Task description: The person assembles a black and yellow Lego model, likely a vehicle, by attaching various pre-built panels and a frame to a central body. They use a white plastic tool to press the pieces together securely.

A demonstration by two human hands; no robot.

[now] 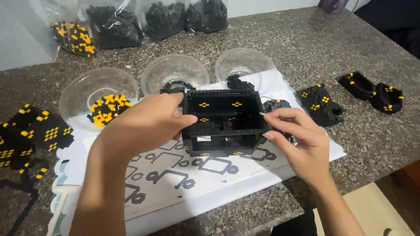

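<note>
Head view: both hands hold a black brick-built box (224,122), open-topped with small yellow marks, over a white instruction sheet (183,183) near the front edge of the stone table (315,48). The left hand (146,124) is closed on the box's left wall, thumb on the front and fingers behind. The right hand (297,140) pinches the right wall with fingertips. Behind the box stand three glass bowls (173,72); the left one holds yellow and black bricks (107,109). Built black pieces (35,131) lie at the left edge, others (321,105) to the right, and bags of bricks (113,26) sit along the back edge. The walls look thin: squeezing too hard could, I judge, pop rows apart, and a slipped grip could knock the box into the bowls.
</note>
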